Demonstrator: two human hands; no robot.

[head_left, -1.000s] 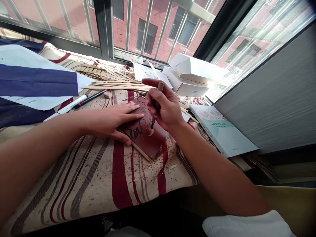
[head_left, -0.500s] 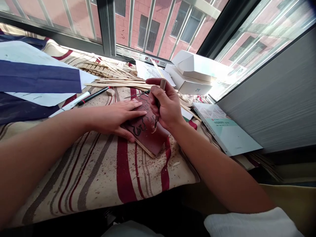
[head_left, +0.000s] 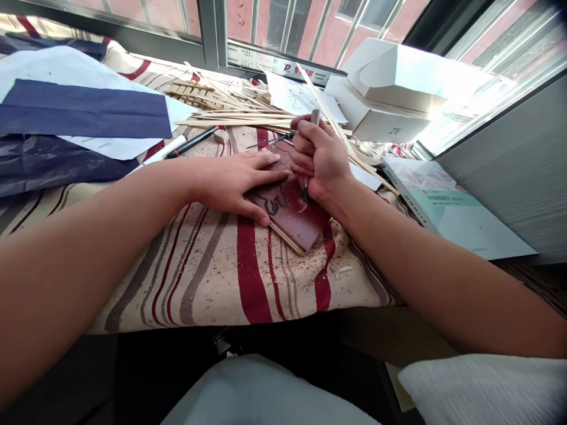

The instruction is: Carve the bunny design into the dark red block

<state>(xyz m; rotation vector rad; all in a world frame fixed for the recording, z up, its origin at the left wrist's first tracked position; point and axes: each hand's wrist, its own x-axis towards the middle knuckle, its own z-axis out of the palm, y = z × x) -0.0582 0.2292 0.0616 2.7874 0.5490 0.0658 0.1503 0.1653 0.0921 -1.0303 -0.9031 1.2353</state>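
Note:
A reddish-brown board [head_left: 305, 227] with dark carved lines lies at an angle on the striped cloth [head_left: 212, 295]. My left hand [head_left: 234, 182] rests flat across its left side, fingers spread. My right hand [head_left: 322, 150] is wrapped round the handle of a carving tool [head_left: 315, 117], whose metal end points down at the board. Beside that tip sits a pale curled shaving [head_left: 303, 206]. Past the fingers of both hands, a thin tool with a dark green handle [head_left: 289, 135] lies at the board's far edge. Part of the carved design is hidden under my hands.
Many thin wooden strips [head_left: 234, 115] are heaped near the window. A white box [head_left: 381, 118] and a book [head_left: 460, 212] stand to the right. On the left are dark blue sheets [head_left: 84, 109], a black pen [head_left: 192, 141] and a white marker [head_left: 163, 152]. Crumbs dot the cloth.
The whole view has shifted, so everything appears further right and higher. My right hand has tipped over slightly with the carving tool; my left hand stays flat on the board.

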